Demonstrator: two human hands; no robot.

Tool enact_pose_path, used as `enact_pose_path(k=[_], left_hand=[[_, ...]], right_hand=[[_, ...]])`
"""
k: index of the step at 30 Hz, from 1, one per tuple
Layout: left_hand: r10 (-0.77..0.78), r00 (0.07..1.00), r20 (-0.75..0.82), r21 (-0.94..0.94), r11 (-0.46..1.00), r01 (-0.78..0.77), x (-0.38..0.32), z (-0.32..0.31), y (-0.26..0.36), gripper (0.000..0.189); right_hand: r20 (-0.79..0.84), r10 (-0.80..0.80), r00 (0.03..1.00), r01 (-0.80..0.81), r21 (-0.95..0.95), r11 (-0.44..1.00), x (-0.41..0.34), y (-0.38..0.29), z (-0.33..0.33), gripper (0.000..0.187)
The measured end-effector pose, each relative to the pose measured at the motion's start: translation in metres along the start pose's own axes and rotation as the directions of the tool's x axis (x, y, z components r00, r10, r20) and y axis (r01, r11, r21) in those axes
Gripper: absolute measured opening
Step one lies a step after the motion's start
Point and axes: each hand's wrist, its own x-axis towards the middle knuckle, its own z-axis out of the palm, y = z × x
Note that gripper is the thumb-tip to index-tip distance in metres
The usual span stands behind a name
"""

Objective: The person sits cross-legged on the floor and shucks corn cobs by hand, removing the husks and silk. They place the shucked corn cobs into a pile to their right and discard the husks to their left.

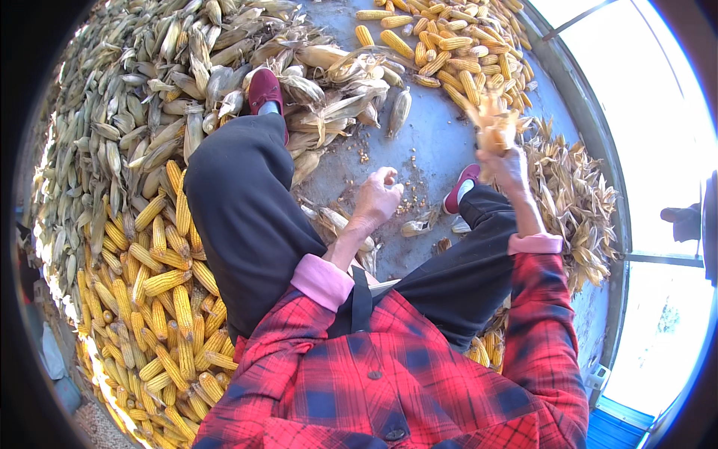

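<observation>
My right hand [505, 165] is raised over the right leg and grips a bunch of dry corn husk [496, 132], blurred by motion; whether an ear is inside cannot be told. Between my knees hangs my left hand [380, 193], its fingers loosely curled and apart, with nothing held. Beneath it, loose kernels [412, 196] and a few husk-covered ears lie on the grey floor. Unhusked ears [303, 90] form a large heap around the left shoe. To the right of my right hand lies a pile of stripped husks [572, 196].
Husked yellow ears are heaped at the lower left [168, 314] and at the top right [460, 45]. A single unhusked ear [400, 112] lies on the floor ahead. A window frame [617, 168] runs along the right side. My maroon shoes [265, 90] rest among the husks and on the floor.
</observation>
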Motion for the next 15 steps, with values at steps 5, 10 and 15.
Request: enact_pose_path(k=[5,10,15], left_hand=[[-0.37,0.929,0.001,-0.436,0.836,0.333,0.007,-0.012,-0.001,0.02],[-0.476,0.875,-0.083,-0.643,0.697,0.318,0.007,-0.023,-0.001,0.019],[-0.502,0.835,-0.224,-0.806,0.577,0.131,0.022,-0.046,0.006,0.018]], right_hand=[[-0.36,0.156,0.92,-0.374,-0.683,0.628,-0.021,0.027,-0.159,0.053],[-0.421,0.208,0.883,-0.467,-0.835,0.291,-0.05,0.028,-0.199,0.089],[-0.181,0.203,0.962,-0.27,-0.719,0.64,0.016,0.027,-0.118,0.056]])
